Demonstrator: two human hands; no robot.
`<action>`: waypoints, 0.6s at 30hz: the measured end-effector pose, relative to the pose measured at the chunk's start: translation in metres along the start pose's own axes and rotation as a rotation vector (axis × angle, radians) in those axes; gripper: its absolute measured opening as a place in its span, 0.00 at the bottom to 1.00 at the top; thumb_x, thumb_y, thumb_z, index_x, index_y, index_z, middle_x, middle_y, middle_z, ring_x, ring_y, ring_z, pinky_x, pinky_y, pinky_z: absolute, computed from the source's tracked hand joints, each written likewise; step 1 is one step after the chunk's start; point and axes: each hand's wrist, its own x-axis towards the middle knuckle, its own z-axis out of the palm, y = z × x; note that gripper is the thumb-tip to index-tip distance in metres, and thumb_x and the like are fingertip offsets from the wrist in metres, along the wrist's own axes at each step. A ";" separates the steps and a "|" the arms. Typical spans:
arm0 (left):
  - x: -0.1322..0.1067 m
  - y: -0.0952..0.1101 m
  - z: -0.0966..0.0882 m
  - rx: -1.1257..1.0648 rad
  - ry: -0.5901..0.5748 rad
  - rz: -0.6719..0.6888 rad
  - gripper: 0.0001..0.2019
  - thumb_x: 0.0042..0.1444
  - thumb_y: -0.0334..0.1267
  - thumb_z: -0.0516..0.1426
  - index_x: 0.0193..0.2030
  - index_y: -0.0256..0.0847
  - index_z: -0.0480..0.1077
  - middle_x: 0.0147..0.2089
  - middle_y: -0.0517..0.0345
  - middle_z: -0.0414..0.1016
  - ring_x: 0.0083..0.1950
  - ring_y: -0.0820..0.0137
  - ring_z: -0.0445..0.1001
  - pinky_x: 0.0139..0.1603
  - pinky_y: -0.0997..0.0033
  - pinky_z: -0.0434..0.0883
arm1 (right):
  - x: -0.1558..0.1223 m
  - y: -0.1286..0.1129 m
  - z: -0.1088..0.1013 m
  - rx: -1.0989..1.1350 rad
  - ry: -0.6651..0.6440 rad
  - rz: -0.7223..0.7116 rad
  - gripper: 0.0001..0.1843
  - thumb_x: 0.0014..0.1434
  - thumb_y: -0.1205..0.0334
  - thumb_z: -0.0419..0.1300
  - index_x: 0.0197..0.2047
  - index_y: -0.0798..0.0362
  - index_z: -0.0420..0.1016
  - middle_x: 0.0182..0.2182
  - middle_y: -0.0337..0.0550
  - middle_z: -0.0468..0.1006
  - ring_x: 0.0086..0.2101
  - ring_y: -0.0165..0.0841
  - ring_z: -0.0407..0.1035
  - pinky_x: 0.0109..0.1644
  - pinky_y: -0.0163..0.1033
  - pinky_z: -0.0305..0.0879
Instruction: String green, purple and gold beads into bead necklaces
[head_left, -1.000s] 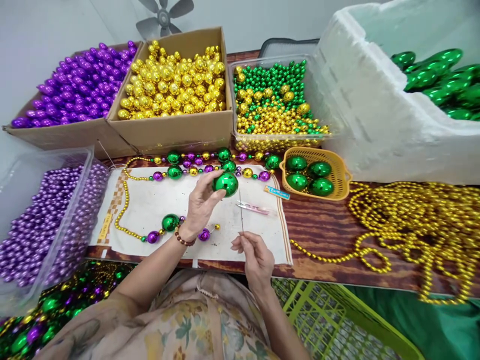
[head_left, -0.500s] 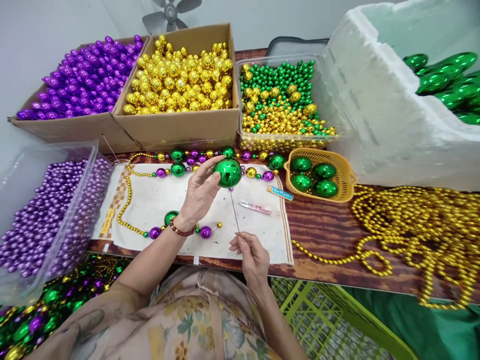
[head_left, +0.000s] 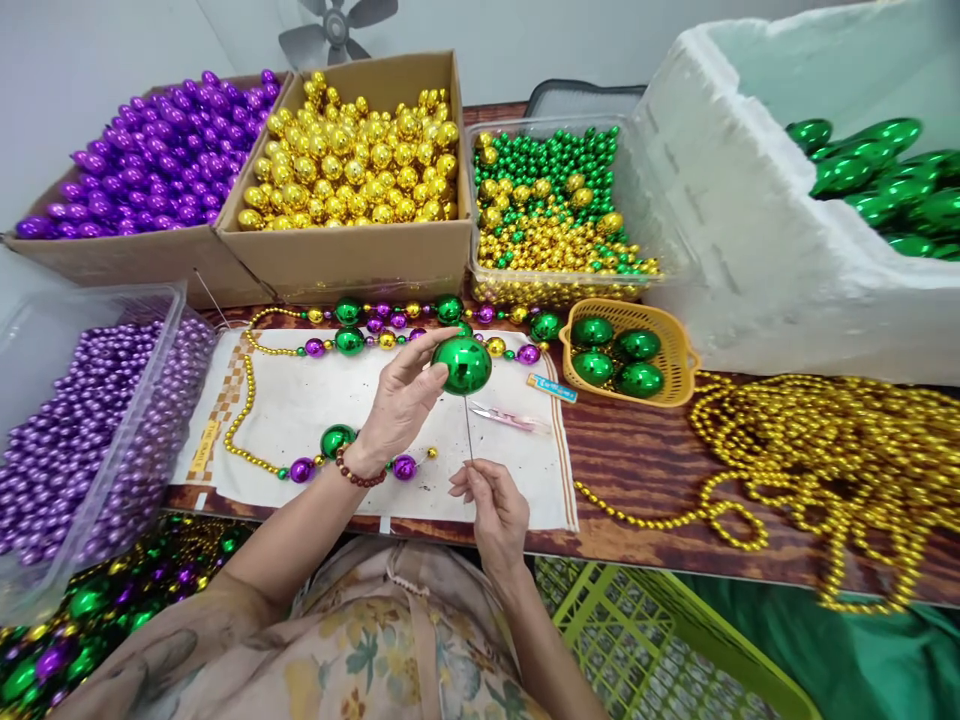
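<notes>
Head view: needle (head_left: 468, 432) upright, tip up into green ball (head_left: 462, 364).

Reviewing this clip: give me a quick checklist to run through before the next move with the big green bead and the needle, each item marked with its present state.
1. Left hand grips the large shiny green round bead between fingers: ok.
2. Right hand pinches the thin metal needle at its lower end: ok.
3. Needle tip meets the bead's underside: ok.
4. Needle out through the bead's top: cannot tell.
5. Thread trailing from the needle: cannot tell.
6. Partly strung strand of green, purple and gold beads lies on the white cloth, apart from the needle: ok.
</notes>
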 end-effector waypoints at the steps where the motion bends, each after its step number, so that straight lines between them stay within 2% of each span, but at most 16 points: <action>1: -0.002 0.000 0.002 -0.007 -0.008 0.012 0.18 0.62 0.49 0.62 0.57 0.52 0.74 0.59 0.53 0.75 0.58 0.63 0.76 0.57 0.58 0.77 | 0.001 -0.002 0.001 0.005 0.007 -0.009 0.10 0.70 0.58 0.56 0.43 0.54 0.75 0.29 0.40 0.80 0.25 0.29 0.75 0.29 0.34 0.68; 10: -0.021 0.002 0.011 0.056 -0.083 0.054 0.20 0.62 0.45 0.62 0.61 0.54 0.73 0.60 0.53 0.75 0.59 0.63 0.75 0.56 0.64 0.77 | 0.010 -0.015 0.010 0.080 0.061 -0.086 0.08 0.70 0.61 0.55 0.41 0.53 0.74 0.29 0.39 0.80 0.25 0.29 0.75 0.29 0.34 0.68; 18: -0.021 0.017 0.018 0.130 -0.115 0.127 0.21 0.61 0.47 0.62 0.61 0.52 0.73 0.58 0.49 0.75 0.59 0.61 0.75 0.58 0.61 0.76 | 0.010 -0.019 0.007 0.083 0.057 -0.140 0.08 0.70 0.64 0.54 0.41 0.52 0.75 0.29 0.38 0.80 0.25 0.29 0.75 0.29 0.34 0.69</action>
